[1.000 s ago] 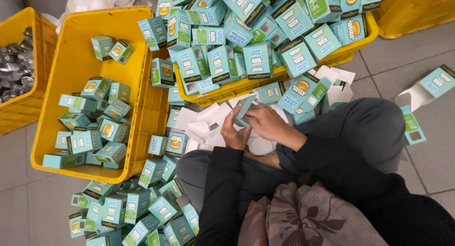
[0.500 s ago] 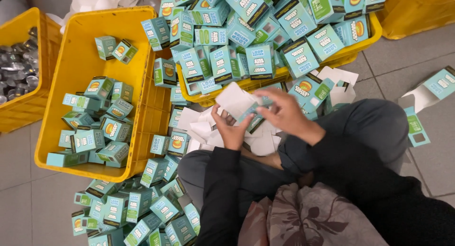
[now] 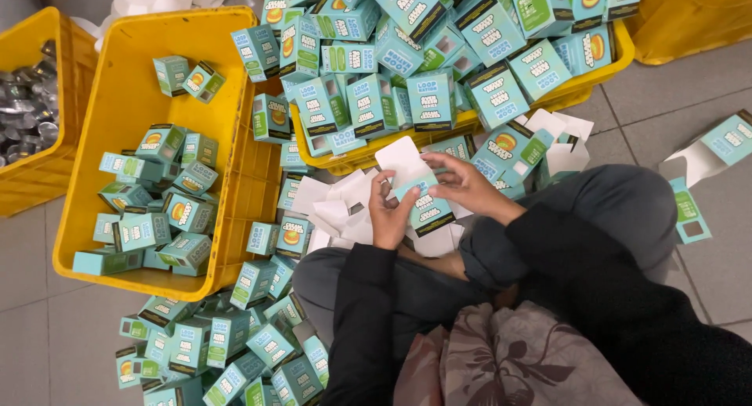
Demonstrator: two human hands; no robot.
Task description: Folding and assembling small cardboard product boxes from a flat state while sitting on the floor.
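Both hands grip one teal carton (image 3: 423,206): left hand (image 3: 389,214) pinching its side, right hand (image 3: 462,183) curled over top. Boxes crowd front and left; floor (image 3: 705,273) at right is roomier.

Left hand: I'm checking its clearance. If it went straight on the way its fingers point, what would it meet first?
The left hand points up-frame; first comes the white flap of the carton it holds, though depth is unclear.

Boxes (image 3: 149,206) in left crate (image 3: 117,85)
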